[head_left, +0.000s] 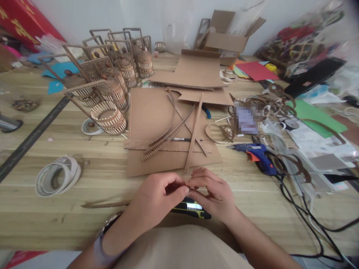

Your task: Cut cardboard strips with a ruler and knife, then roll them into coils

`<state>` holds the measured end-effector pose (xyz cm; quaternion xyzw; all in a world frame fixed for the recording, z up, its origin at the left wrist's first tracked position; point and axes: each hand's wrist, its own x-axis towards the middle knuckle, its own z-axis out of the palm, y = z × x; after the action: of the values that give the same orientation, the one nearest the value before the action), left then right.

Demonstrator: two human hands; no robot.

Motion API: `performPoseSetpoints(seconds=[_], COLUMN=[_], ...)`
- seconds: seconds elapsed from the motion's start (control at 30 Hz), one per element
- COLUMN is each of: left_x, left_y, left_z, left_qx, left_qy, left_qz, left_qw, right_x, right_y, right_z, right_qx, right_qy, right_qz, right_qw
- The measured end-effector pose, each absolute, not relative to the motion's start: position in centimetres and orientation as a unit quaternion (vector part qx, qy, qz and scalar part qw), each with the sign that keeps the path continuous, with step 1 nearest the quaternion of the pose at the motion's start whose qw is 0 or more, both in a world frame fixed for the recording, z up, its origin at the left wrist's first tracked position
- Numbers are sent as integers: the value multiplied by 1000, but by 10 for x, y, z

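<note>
My left hand (161,198) and my right hand (215,192) meet at the fingertips near the table's front edge. Both are closed in a pinch; whatever sits between the fingers is hidden. Beneath them lies a yellow and black utility knife (193,208), partly covered. A thin brown cardboard strip (103,205) runs out to the left from behind my left wrist; I cannot tell whether its other end reaches my fingers. Just beyond my hands is a cardboard sheet (140,164) with several cut strips (168,134) on it, some straight, some curved with corrugated edges.
Several small wooden-slat buckets with handles (109,117) crowd the back left. Tape rolls (57,177) lie at left. A blue glue gun (256,153) with black cables (291,201) occupies the right, near curled strips (276,101) and green paper (319,117). An open cardboard box (224,42) stands behind.
</note>
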<state>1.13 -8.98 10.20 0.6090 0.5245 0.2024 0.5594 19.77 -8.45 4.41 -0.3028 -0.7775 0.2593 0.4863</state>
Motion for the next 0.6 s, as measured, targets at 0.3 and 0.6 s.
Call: performPoseSetpoints(seconds=[0.3,0.6], left_x=[9,8], left_y=[-89,-87], left_z=[98,101], left_qx=[587,585], left_qy=[507,499], left_qz=[231,211], left_qw=[587,603], right_x=[201,202], right_y=[-85,-84], right_z=[48,50], right_qx=[-295,-306], right_qy=[-805,-791], right_qz=[222,227], right_qw=[464,478])
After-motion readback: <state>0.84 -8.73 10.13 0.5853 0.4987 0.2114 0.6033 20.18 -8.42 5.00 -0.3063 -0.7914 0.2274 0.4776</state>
